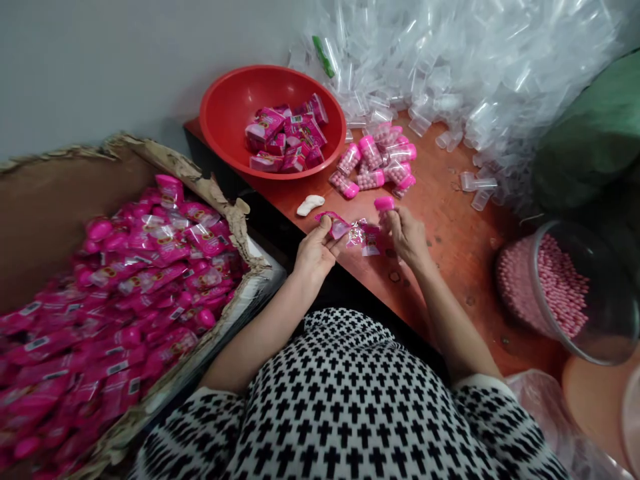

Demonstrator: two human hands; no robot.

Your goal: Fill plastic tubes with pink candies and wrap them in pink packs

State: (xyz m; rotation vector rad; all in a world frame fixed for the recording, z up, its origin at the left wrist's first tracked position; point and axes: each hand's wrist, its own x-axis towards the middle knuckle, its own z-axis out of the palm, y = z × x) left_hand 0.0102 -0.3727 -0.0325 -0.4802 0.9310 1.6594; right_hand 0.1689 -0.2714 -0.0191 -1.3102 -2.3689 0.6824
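Note:
Between the thumb and fingers of my left hand (316, 250) is a pink wrapper (340, 229), near the table's front edge. My right hand (407, 235) grips a pink-capped bottle (384, 204), with the cap pointing up and away; the fingers hide most of its body. Below and between the hands, a flat pink and clear packet (371, 240) lies on the reddish table (450, 267). A small white object (311, 205) rests just beyond my left hand. Farther back is a pile of pink-capped bottles (371, 153) filled with pink beads.
A red bowl (225, 113) holds pink packets at the back left. On the left, a torn cardboard box (250, 257) is heaped with wrapped pink items (155, 287). Many clear tubes (440, 87) cover the back. At the right stands a clear tub (613, 313) of pink beads (560, 287).

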